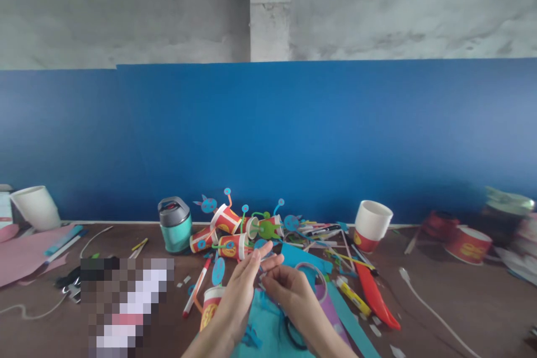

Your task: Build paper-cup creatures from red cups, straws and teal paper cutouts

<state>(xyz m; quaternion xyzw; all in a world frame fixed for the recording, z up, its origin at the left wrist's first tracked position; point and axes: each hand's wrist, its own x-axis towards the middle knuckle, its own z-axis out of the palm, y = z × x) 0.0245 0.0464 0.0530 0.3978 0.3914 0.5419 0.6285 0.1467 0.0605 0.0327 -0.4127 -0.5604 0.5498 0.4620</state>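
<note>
My left hand (246, 277) has its fingers stretched out over the turquoise paper (247, 349), palm turned towards my other hand. Close beside it, the fingers of my right hand (289, 289) are pinched together; a small whitish bit shows at their tips, too small to name. Beneath my left forearm stands a red and white paper cup (210, 305) with a blue oval cut-out (218, 271) above it. Several decorated paper cups (232, 246) lie piled beyond my hands. A clear tape ring (323, 285) and a black loop (293, 334) are partly hidden by my right hand.
A red marker (197, 288) lies left. Right are a yellow glue stick (354, 297), a long red object (375, 295), paper scraps and a white cable (436, 313). A teal jar (176, 236) and stacked white cups (373, 221) stand before the blue panel (293, 134).
</note>
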